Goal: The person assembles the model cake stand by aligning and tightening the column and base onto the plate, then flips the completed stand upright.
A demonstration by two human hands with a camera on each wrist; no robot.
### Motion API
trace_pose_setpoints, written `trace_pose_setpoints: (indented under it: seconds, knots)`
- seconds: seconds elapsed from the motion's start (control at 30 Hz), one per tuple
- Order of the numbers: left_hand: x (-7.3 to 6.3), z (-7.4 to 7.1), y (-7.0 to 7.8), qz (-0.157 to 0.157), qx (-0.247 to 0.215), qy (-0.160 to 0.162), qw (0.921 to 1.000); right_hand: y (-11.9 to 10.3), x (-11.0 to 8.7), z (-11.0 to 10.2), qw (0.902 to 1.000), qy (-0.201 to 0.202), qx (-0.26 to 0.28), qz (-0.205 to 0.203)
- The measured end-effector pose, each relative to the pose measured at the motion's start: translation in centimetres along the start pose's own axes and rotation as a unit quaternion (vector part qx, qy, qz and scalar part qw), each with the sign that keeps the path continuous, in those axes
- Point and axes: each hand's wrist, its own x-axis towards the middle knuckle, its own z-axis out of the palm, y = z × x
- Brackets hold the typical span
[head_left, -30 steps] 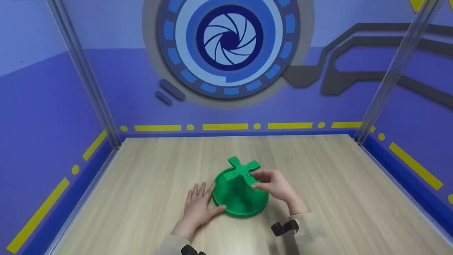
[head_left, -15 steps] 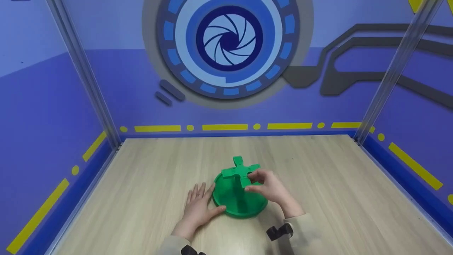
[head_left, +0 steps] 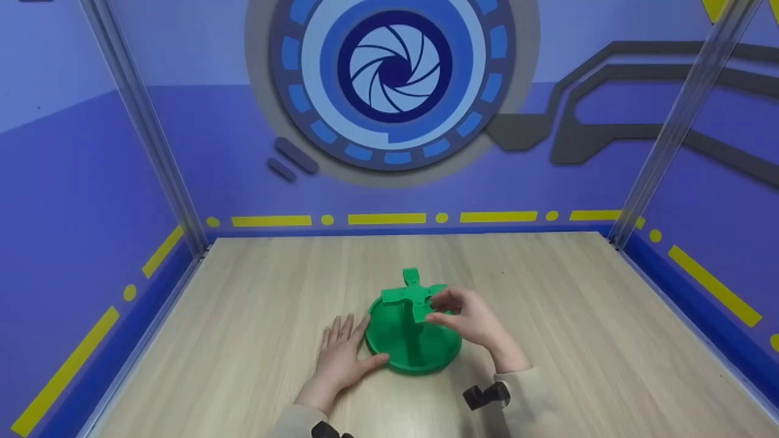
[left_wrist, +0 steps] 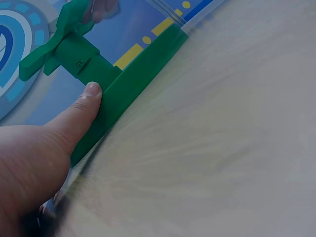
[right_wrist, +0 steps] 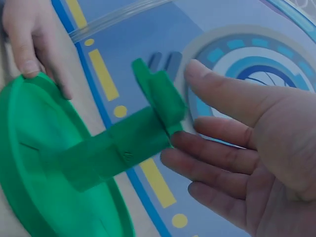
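Across the lower half of the head view, a pale wood-grain table point(head_left: 274, 286) is spreading wide, its far edge meeting the blue back wall point(head_left: 207, 140) near mid-frame and its side edges running slantwise beside the printed side walls point(head_left: 79, 201). Tabletop is stretching to the left, to the right and toward the far edge, leaving both hands broad room.

Just below the centre of the frame, a round green dish point(head_left: 389, 350), smooth and plastic-looking with a low raised rim, is resting on the wood. A thick post point(right_wrist: 118, 143) of the same green is rising from inside it, and a blunt-armed, four-way cross point(head_left: 414, 296) is topping that post.

At the dish's left, the left hand point(head_left: 344, 359) is lying with fingers straight and spread, its thumb and forefinger touching the rim without wrapping round it. At the cross's right, the right hand point(head_left: 471, 319) is hovering with fingers loosely bent and thumb standing apart from them, apparently gripping nothing; one cross arm is lying right beside its fingertips, though actual contact is hard to tell.
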Motion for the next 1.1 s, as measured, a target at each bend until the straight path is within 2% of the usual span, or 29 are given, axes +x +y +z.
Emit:
trace_pose_setpoints:
  seconds: [0.13,0.27,0.37,0.47,0.6,0.7,0.97,1.1]
  knots:
    - [0.0,0.0,0.0,0.001,0.002,0.001,1.0,0.3,0.2,-0.6,0.9975,0.067,0.023,0.006]
    - [-0.1,0.0,0.0,0.0,0.0,0.002,1.0,1.0,0.5,-0.7,0.9875,0.148,0.054,0.005]
    - [-0.1,-0.1,0.0,-0.001,0.0,0.002,1.0,1.6,0.7,-0.5,0.982,0.177,0.066,0.011]
    - [0.0,-0.1,0.0,0.002,0.002,0.003,1.0,2.1,0.9,-0.4,0.9831,0.163,0.077,0.032]
    - [0.0,0.0,0.0,0.003,0.005,0.005,1.0,2.8,1.0,0.0,0.9881,0.109,0.092,0.057]
    - [0.0,0.0,0.0,0.001,0.006,0.003,1.0,3.3,0.9,0.3,0.9889,0.081,0.111,0.056]
    - [-0.2,0.0,0.1,0.002,-0.003,0.003,1.0,4.1,0.6,0.2,0.9826,0.071,0.16,0.062]
    - [-0.2,-0.1,0.2,0.001,-0.008,0.0,1.0,4.5,0.5,0.0,0.9825,0.056,0.164,0.07]
